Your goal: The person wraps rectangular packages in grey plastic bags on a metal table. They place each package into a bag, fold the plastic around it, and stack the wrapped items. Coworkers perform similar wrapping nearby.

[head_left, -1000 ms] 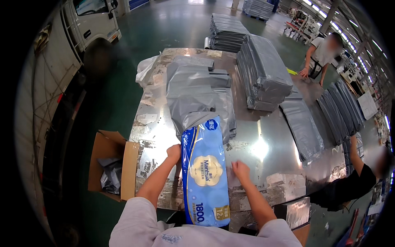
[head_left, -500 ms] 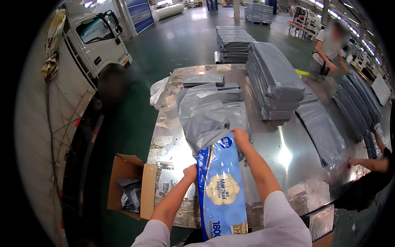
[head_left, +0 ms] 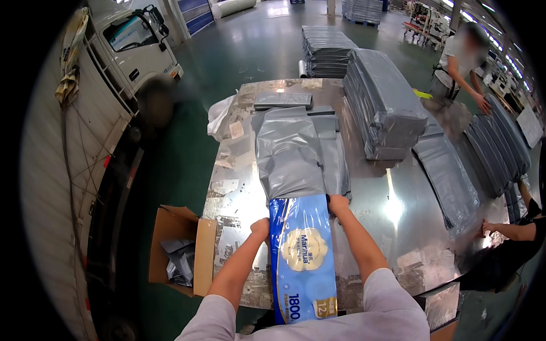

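With the left hand (head_left: 260, 228) clenched at the pack's (head_left: 303, 258) left edge, the right hand (head_left: 338, 204) at its far-right corner, grip unclear, the bag (head_left: 291, 165) beyond might tear if a corner snags.

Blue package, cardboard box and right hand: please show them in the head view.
Blue package (head_left: 304, 250), head view: pale flower-shaped label.
Cardboard box (head_left: 205, 257), head view: right panel.
Right hand (head_left: 339, 204), head view: back of the hand.
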Demonstrator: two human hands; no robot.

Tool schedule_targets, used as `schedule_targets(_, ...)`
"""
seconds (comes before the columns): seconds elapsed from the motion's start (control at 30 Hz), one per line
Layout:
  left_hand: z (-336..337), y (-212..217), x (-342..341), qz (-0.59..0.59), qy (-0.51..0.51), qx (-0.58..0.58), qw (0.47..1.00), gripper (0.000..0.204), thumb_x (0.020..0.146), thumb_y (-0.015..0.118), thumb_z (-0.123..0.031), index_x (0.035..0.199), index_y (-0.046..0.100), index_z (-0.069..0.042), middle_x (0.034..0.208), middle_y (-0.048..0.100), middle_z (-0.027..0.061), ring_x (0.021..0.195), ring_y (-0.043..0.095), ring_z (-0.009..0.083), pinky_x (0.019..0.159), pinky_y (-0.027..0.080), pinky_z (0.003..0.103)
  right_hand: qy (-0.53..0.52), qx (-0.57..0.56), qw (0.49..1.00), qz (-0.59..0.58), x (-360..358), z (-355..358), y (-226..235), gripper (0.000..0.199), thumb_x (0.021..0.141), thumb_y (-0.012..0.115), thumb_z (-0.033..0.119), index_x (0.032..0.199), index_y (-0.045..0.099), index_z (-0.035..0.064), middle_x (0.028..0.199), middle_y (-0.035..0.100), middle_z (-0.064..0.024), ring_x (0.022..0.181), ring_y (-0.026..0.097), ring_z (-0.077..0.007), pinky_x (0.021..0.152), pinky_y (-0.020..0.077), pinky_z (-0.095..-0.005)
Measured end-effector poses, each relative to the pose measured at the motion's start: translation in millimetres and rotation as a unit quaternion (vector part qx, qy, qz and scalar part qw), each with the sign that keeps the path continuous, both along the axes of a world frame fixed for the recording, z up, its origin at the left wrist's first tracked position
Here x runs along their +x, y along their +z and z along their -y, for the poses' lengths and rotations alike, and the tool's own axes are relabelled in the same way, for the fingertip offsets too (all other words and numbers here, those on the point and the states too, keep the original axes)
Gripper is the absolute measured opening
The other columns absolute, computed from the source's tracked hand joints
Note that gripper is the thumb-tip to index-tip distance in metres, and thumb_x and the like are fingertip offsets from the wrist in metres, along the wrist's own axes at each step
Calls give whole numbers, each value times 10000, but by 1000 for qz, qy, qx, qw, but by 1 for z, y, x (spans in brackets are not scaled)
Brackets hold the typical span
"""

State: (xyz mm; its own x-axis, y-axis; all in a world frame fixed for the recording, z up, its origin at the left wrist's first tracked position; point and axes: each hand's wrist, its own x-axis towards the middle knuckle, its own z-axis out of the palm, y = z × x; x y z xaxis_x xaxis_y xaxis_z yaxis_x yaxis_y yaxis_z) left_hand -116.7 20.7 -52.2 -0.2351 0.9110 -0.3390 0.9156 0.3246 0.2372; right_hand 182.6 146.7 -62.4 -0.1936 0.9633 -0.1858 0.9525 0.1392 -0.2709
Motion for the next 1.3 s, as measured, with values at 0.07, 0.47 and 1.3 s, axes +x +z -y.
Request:
schedule_targets(0.07,8,-1,-1,19,36,10,999,288,796,392,-254,840,636,-107,843,621,123,801,597,288,674,458,386,36,-21,999,15,-7,11,8,240,675,548,236,816,631,60,813,612,-148,754,589,-316,652,465,-389)
schedule_targets(0.47,288,3,32,-13,-325,-145,934,200,695,526,-269,720,642,-108,738,619,131,697,609,289,574,464,432,178,-177,966,60,76,360,22,245,662,568,268,796,620,71,752,602,-160,708,585,-328,618,459,-426)
schedule_targets(1.3,207,70,114,316,-293,81,899,192,798,518,-240,884,547,-71,806,588,103,757,567,274,649,436,344,-143,-333,852,-378,63,338,8,238,852,478,209,796,565,-6,727,612,-69,543,559,-114,466,405,-225)
